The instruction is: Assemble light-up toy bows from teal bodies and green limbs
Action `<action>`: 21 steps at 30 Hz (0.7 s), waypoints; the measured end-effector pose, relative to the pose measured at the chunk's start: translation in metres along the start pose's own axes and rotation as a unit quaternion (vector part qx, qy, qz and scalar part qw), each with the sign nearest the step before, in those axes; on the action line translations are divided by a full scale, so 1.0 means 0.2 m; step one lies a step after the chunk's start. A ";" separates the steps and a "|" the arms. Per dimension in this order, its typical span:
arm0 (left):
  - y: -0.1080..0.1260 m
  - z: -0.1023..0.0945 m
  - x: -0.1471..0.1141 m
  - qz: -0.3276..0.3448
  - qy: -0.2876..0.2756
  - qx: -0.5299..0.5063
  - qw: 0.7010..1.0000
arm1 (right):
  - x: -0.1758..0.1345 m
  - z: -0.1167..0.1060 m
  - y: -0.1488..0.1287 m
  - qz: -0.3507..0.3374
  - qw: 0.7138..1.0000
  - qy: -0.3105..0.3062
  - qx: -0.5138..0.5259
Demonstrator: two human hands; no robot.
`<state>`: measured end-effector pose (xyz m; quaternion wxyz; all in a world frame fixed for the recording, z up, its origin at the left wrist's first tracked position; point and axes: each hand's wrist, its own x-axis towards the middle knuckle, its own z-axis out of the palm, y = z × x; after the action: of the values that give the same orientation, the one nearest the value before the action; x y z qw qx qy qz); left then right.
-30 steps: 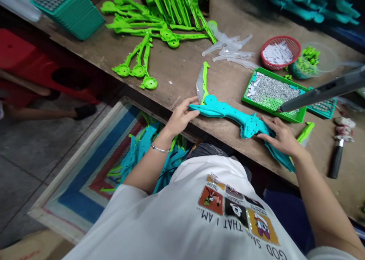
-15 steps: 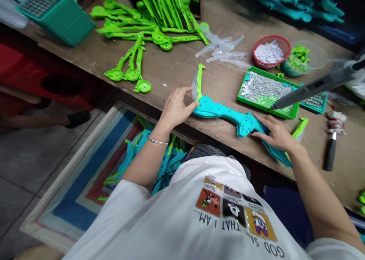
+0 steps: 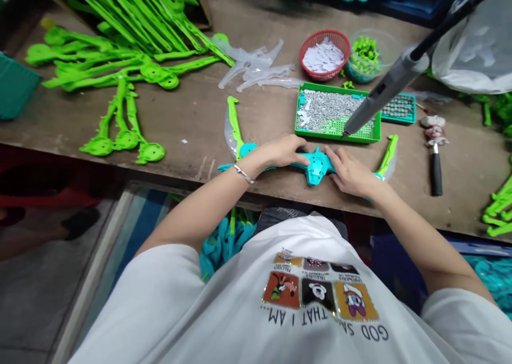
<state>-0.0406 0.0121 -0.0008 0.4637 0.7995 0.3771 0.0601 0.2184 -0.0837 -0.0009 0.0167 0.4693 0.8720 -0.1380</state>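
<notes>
A teal plastic toy bow (image 3: pixel 317 170) lies along the front edge of the table, with a moulded centre piece. Both of its ends carry a bright green arm (image 3: pixel 235 123) backed by a clear plastic piece. Just left of the centre, my left hand (image 3: pixel 280 152) grips the bow, thumb and fingers pressed on its body. My right hand (image 3: pixel 349 170) holds it on the other side of the centre, fingers bent over the top. Parts of the bow are hidden under both hands. Above it hangs a grey electric screwdriver (image 3: pixel 374 95), its tip over a green tray.
The green basket tray (image 3: pixel 340 135) holds many small screws. Behind it stand a red basket (image 3: pixel 306 60) of white pieces and a clear tub (image 3: pixel 386 60) of green parts. Clear plastic pieces (image 3: pixel 256 68) and green arms (image 3: pixel 132 65) lie leftward. A black-handled tool (image 3: pixel 436 172) lies right.
My left hand has moved from the bow's left end to near its centre. The bow now lies more level along the table edge. The view has turned right.
</notes>
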 end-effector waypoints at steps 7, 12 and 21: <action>-0.04 0.01 -0.01 0.047 -0.069 -0.132 0.988 | 0.02 0.04 -0.12 0.036 0.998 0.017 -0.058; -0.05 0.01 0.00 0.055 -0.066 -0.136 0.987 | -0.07 -0.05 -0.23 0.059 0.993 0.103 0.028; 0.00 -0.06 0.06 0.052 -0.146 -0.123 0.980 | -0.18 0.20 -0.51 0.339 0.561 0.103 0.748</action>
<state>-0.0378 0.0277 0.0038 0.6045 0.7553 0.2529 0.0129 0.1515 -0.1763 -0.0101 -0.3843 0.5857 0.2285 -0.6760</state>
